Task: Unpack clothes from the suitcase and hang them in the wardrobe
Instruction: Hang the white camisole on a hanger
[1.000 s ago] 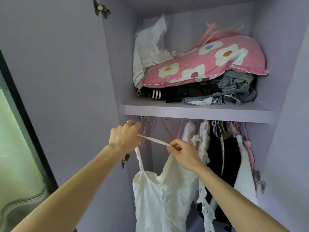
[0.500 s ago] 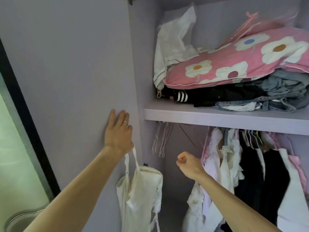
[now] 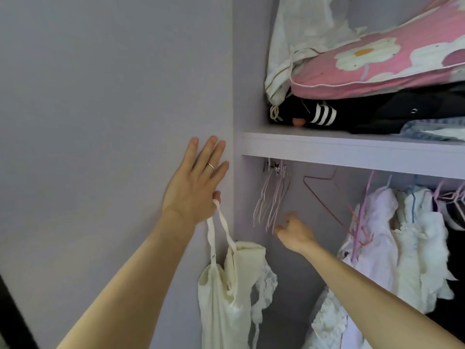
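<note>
A cream-white strappy dress [image 3: 226, 285] hangs by its two thin straps from the thumb of my left hand [image 3: 193, 182]. That hand's fingers lie straight and flat against the lilac wardrobe door [image 3: 113, 96]. My right hand [image 3: 295, 234] reaches into the wardrobe, its loosely curled fingers at the bottom ends of a bunch of empty pale pink wire hangers [image 3: 273, 197] hanging at the rail's left end. I cannot tell whether it grips one.
A bare red wire hanger [image 3: 319, 190] hangs right of the bunch. White and black garments [image 3: 377, 235] fill the rail further right. Above, the shelf [image 3: 339, 149] carries a pink flowered pillow [image 3: 377, 69] on folded dark clothes and jeans.
My right hand let go of the dress strap, then opened from a fist and reached up to the empty hangers. My left hand moved to the door with the dress hanging from it.
</note>
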A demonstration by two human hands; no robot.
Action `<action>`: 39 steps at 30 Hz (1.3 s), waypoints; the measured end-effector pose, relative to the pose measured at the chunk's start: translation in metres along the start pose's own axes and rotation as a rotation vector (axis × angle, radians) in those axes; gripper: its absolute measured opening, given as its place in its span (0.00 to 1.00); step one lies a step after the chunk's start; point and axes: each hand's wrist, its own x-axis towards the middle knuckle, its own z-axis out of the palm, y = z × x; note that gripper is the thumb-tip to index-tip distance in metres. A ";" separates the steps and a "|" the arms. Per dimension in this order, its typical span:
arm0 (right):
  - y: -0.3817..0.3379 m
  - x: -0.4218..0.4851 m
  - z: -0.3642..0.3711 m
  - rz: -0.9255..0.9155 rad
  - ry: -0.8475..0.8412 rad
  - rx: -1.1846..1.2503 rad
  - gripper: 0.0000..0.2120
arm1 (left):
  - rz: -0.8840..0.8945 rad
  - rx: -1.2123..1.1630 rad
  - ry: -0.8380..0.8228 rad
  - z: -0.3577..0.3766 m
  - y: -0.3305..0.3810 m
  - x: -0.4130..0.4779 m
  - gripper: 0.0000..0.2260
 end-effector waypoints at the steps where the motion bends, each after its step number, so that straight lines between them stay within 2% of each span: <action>1: 0.001 0.005 0.003 0.009 0.011 0.026 0.28 | -0.008 0.015 0.016 -0.001 0.000 0.001 0.31; 4: 0.008 0.021 0.028 0.016 0.045 0.097 0.30 | -0.028 0.046 0.034 0.010 0.015 -0.004 0.32; 10: 0.006 0.043 0.053 0.031 0.128 0.134 0.25 | -0.089 0.085 0.080 0.029 0.035 -0.008 0.36; 15: 0.014 0.051 0.059 0.031 0.194 0.078 0.15 | -0.093 0.104 0.101 0.034 0.037 -0.003 0.36; 21: -0.001 0.044 0.033 0.119 0.388 0.130 0.25 | -0.065 0.090 0.109 0.038 0.039 -0.006 0.36; 25: -0.015 0.028 0.015 0.102 0.477 0.088 0.26 | -0.066 0.034 0.099 0.040 0.038 -0.010 0.36; 29: -0.015 -0.006 0.002 0.084 0.479 0.044 0.27 | 0.023 -0.062 0.002 0.038 0.034 -0.015 0.33; 35: 0.001 -0.085 -0.038 0.133 0.325 0.028 0.25 | 0.216 -0.280 -0.232 0.009 0.020 -0.015 0.22; 37: 0.004 -0.113 -0.051 0.147 0.260 0.100 0.24 | 0.176 -0.441 -0.312 0.000 0.015 -0.015 0.19; 39: 0.009 -0.152 -0.071 0.186 0.196 0.177 0.25 | 0.097 -0.774 -0.443 -0.018 0.015 -0.016 0.13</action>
